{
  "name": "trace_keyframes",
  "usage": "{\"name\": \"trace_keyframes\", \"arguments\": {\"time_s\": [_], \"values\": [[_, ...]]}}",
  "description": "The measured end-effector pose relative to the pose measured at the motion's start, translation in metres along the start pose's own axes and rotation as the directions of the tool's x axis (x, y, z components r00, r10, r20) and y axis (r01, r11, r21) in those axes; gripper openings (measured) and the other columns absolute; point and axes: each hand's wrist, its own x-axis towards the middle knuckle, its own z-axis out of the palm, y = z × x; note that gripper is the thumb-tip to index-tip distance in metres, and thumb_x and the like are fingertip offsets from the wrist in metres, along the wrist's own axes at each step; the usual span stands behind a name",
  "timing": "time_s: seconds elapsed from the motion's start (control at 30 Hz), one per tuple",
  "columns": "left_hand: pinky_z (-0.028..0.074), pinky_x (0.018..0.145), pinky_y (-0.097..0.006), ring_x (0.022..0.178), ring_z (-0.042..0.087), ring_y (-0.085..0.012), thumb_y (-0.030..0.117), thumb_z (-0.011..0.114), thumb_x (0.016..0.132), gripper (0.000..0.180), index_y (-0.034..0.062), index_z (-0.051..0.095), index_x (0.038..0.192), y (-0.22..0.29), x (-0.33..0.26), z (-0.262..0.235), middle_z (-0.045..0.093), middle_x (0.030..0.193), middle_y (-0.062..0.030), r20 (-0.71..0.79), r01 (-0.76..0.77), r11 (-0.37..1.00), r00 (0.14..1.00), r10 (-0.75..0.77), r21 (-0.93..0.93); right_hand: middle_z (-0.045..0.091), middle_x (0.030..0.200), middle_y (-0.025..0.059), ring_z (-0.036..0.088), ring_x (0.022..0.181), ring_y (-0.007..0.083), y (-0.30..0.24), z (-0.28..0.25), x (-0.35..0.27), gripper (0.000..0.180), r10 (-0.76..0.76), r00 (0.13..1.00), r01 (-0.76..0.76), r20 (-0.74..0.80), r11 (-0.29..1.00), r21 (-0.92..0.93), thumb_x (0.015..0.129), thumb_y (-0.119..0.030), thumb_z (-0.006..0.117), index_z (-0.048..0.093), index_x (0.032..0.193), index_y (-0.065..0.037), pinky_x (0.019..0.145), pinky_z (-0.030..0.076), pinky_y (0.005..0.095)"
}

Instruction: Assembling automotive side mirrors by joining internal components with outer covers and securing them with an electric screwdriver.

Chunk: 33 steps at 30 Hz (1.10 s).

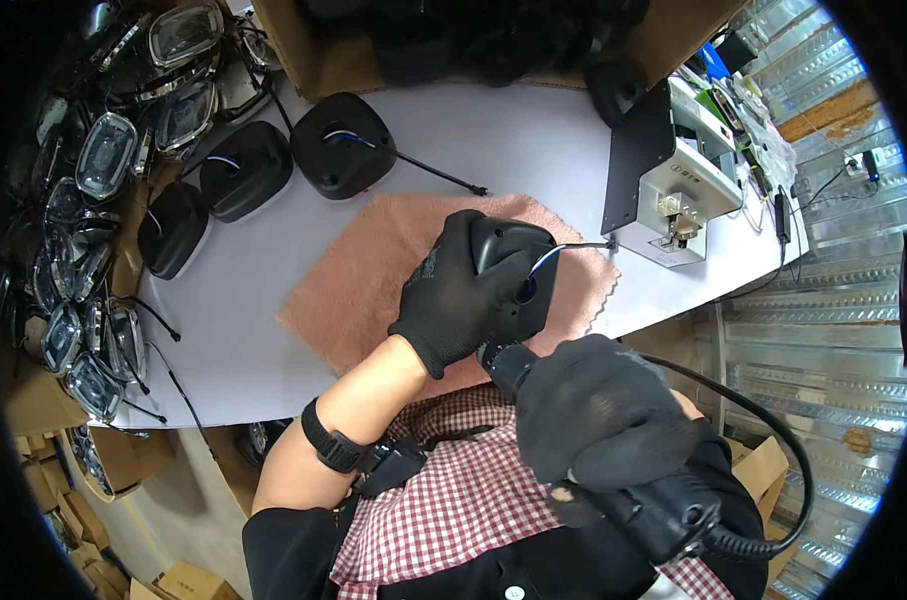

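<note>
No lettering could be read with certainty. Small dark marking was seen on white face of black-and-white benchtop machine, at right; finer print was set lower on same machine, too small to be made out. Pale marks were shown near front end of corded electric screwdriver, too blurred to be deciphered. Faint grey print was borne by black knit glove on left hand, characters left indistinct.
</note>
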Motion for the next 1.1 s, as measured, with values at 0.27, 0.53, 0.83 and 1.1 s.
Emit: {"name": "trace_keyframes", "arguments": {"time_s": [0.27,0.53,0.83,1.1], "values": [[0.048,0.09,-0.037,0.105,0.063,-0.0315,0.044,0.066,0.084,0.058,0.0032,0.05,0.122,-0.022,-0.013,0.001,0.062,0.113,-0.0157,-0.112,0.097,0.977,0.986,-0.12,-0.19,0.069,0.088,0.0115,0.067,0.075,0.0308,0.001,0.014,0.006,0.018,-0.011,0.999,0.015,0.039,0.994,-0.109,0.078,-0.018,0.068,0.07,0.089,-0.005,0.065,0.052,0.0422],[0.042,0.101,-0.033,0.119,0.051,-0.0196,0.034,0.068,0.088,0.061,-0.0003,0.044,0.132,-0.001,-0.137,-0.088,0.053,0.126,-0.0124,-0.034,0.115,0.792,0.985,-0.169,-0.6,0.043,0.073,0.0002,0.042,0.063,0.0127,-0.048,-0.029,-0.041,0.023,-0.095,0.841,0.149,-0.533,0.987,0.06,0.078,-0.019,0.061,0.055,0.097,-0.008,0.065,0.035,0.0323],[0.05,0.095,-0.047,0.11,0.061,-0.0277,0.035,0.064,0.087,0.047,0.0105,0.059,0.126,-0.255,-0.479,-0.088,0.061,0.124,-0.0104,0.003,-0.008,-0.005,0.198,-0.98,-1.0,0.049,0.088,0.0047,0.045,0.068,0.0143,-0.023,-0.055,-0.086,0.04,0.085,0.42,-0.097,-0.903,0.994,0.049,0.087,-0.016,0.06,0.047,0.123,-0.004,0.074,0.041,0.0306],[0.048,0.093,-0.037,0.108,0.061,-0.0279,0.049,0.062,0.083,0.062,0.0067,0.057,0.129,-0.339,-0.573,-0.082,0.065,0.118,-0.0131,-0.524,0.936,0.071,-0.13,-0.842,-0.346,0.046,0.084,0.0061,0.038,0.065,0.0097,-0.004,-0.039,-0.042,0.029,0.18,0.661,0.004,-0.728,0.97,0.244,0.089,-0.01,0.061,0.048,0.115,-0.005,0.058,0.036,0.0243]]}}
